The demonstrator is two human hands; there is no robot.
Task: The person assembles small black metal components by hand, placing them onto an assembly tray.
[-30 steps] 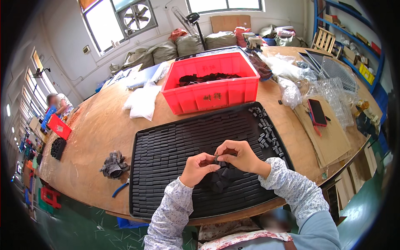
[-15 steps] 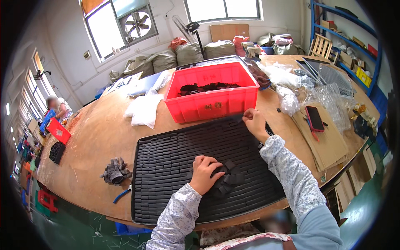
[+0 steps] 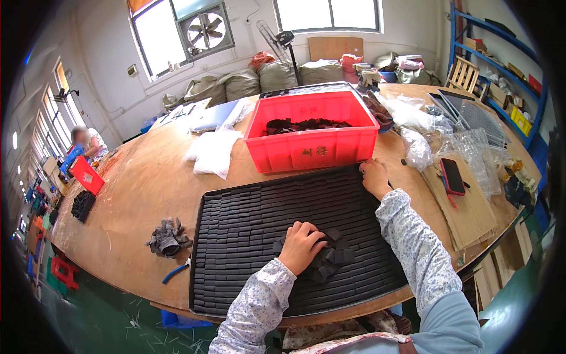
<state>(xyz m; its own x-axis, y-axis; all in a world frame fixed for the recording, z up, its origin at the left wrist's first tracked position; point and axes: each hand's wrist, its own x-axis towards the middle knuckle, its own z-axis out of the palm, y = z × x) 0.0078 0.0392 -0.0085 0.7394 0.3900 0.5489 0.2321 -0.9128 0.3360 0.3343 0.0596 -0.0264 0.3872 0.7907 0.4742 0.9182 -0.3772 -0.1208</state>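
Note:
A black tray [image 3: 236, 248] lies in front of me, lined with rows of small black rectangular blocks. Toward its middle is a loose heap of black blocks [image 3: 337, 255]. My left hand [image 3: 300, 246] rests on the heap's left side, fingers curled down around some blocks, the fingertips partly hidden. At the tray's far right corner my right hand [image 3: 375, 178] is closed in a pinch against the rim; whatever it pinches is hidden by the fingers. Just beyond the tray stands a red plastic bin [image 3: 312, 147] with a dark mass of pieces [image 3: 306, 125] inside.
Left of the tray lie grey gloves [image 3: 168, 237] and blue-handled pliers [image 3: 175, 271]. A white plastic bag [image 3: 213, 154] sits farther back. To the right, a phone [image 3: 453, 176] rests on cardboard [image 3: 463, 215] beside clear plastic packaging [image 3: 474, 153]. Another person [image 3: 91, 144] sits at far left.
The view has shifted slightly, so the whole scene sits a little farther right. Both hands keep nearly the same places on the tray, with small finger movements.

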